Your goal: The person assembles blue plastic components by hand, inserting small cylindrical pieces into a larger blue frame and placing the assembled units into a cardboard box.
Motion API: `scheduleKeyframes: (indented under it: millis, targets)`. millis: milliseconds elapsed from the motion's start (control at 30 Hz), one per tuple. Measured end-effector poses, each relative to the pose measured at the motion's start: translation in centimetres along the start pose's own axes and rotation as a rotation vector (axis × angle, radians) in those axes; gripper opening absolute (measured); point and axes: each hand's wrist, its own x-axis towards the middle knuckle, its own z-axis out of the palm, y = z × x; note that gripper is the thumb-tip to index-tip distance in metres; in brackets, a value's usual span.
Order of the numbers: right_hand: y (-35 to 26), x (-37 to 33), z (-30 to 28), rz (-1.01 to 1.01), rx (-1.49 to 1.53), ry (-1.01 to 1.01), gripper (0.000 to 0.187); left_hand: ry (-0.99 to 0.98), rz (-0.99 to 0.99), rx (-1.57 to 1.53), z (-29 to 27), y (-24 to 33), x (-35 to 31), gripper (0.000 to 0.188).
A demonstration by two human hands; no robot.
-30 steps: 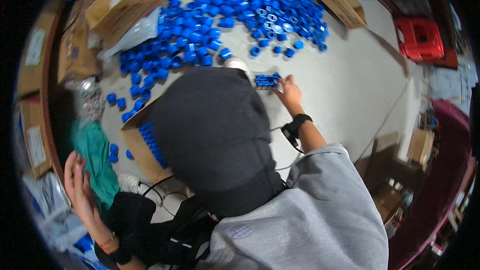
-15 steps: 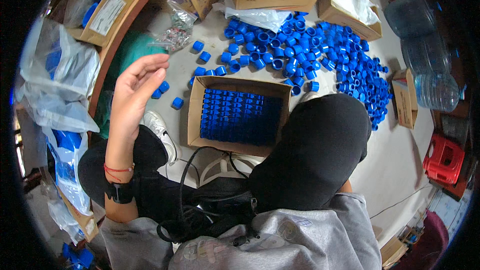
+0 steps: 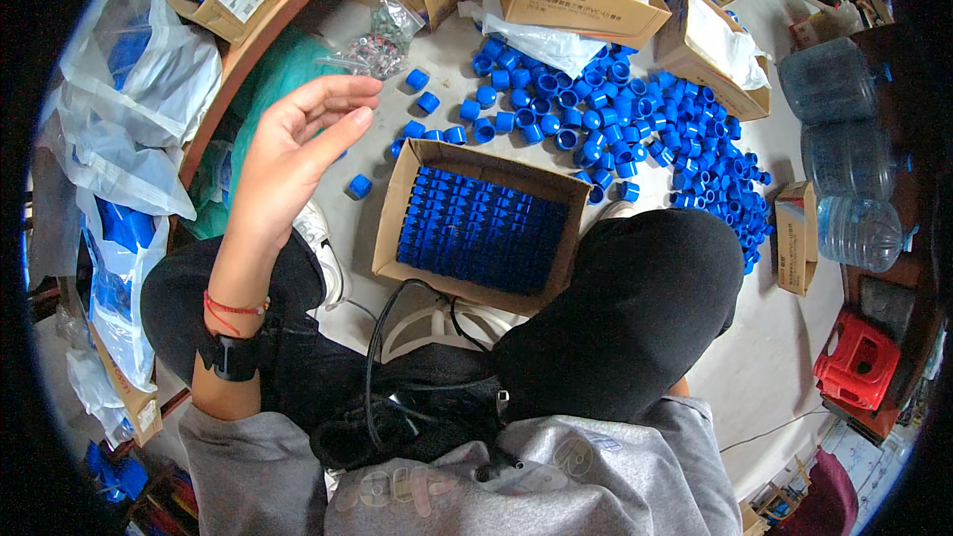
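Note:
My left hand (image 3: 303, 144) is raised in the air to the left of a cardboard box (image 3: 496, 162). Its fingers are stretched out with the thumb apart, and nothing shows in them. A red cord and a dark watch (image 3: 234, 357) circle that wrist. Inside the box, blue plastic pipe fittings (image 3: 476, 228) lie in tidy rows. Beyond it, many loose blue pipe caps (image 3: 615, 104) are spread over the floor. My right hand is hidden behind my right leg; only a sliver of the right arm (image 3: 680, 387) shows.
Opened cartons (image 3: 581, 0) stand at the far side. A clear bag of small parts (image 3: 382, 45) lies beyond my left hand. Large water bottles (image 3: 859, 233) and a red plastic container (image 3: 858, 361) line the right. Plastic-wrapped goods (image 3: 124, 228) are at the left.
The view has turned slightly, so the box, caps and cartons sit a little farther right. My left hand keeps its raised, outstretched pose. The box's contents look better lit.

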Motion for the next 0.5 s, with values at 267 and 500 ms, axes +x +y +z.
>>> scheduleKeyframes:
  millis: [267, 500]
  targets:
    - [-4.3, 5.6, -8.1, -0.373, -0.431, 0.258, 0.009, 0.006, 0.119, -0.135, -0.1, 2.4, 0.8, 0.022]
    - [-39.1, -11.7, -16.0, -0.789, 0.635, -0.29, 0.012, -0.075, 0.213, -0.159, 0.0, 4.1, -0.6, 0.018]
